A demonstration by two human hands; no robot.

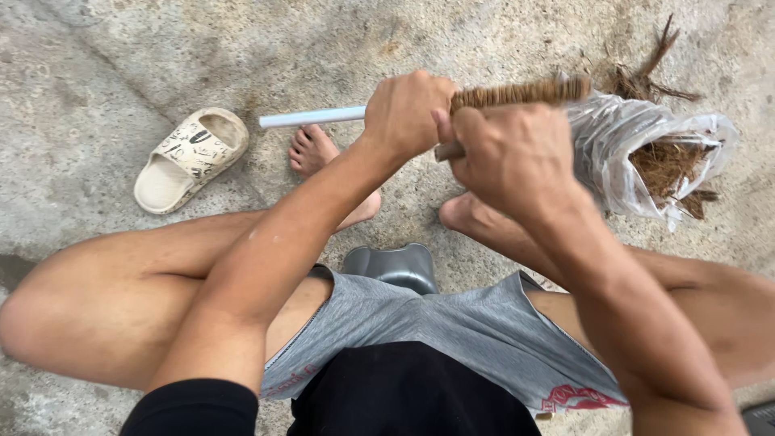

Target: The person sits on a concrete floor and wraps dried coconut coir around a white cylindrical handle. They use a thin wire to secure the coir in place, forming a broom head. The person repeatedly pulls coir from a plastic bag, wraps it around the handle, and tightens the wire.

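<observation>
Knees (97, 307) over rough concrete floor (121, 64)

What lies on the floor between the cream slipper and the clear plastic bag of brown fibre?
In the head view, between the cream slipper and plastic bag lie the person's bare left foot and right foot.

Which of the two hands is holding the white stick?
The left hand grips the white stick. The right hand is closed around a brown bundle of fibres instead.

Both hands (460, 133) clenched around fibre bundle (521, 93); pale stick (311, 118) leftward
</observation>
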